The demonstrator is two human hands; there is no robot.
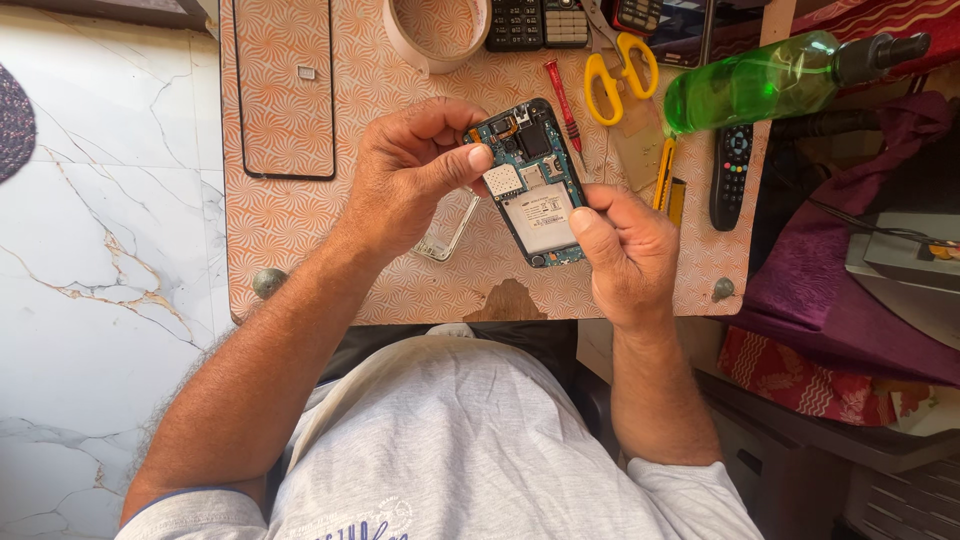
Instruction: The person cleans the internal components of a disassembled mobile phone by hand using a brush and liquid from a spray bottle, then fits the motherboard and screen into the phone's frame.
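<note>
This was a small phone-repair bench; the patterned worktop [300, 230] carried a red screwdriver [563, 103], yellow scissors [618, 72], a tape roll [432, 35], keypad handsets [537, 22] and a spare screen frame [284, 88].

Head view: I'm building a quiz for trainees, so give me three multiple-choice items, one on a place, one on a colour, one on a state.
1. Where do the scissors lie?
A. right of the screwdriver
B. on the floor
C. under the phone

2. What colour is the spray bottle?
A. blue
B. green
C. white

3. How is the opened phone held?
A. lying untouched
B. by one hand
C. between the left hand and right hand

Answers: 1 A, yellow handles sit beside the red screwdriver; 2 B, its body is clear green; 3 C, both thumbs press it.
</note>
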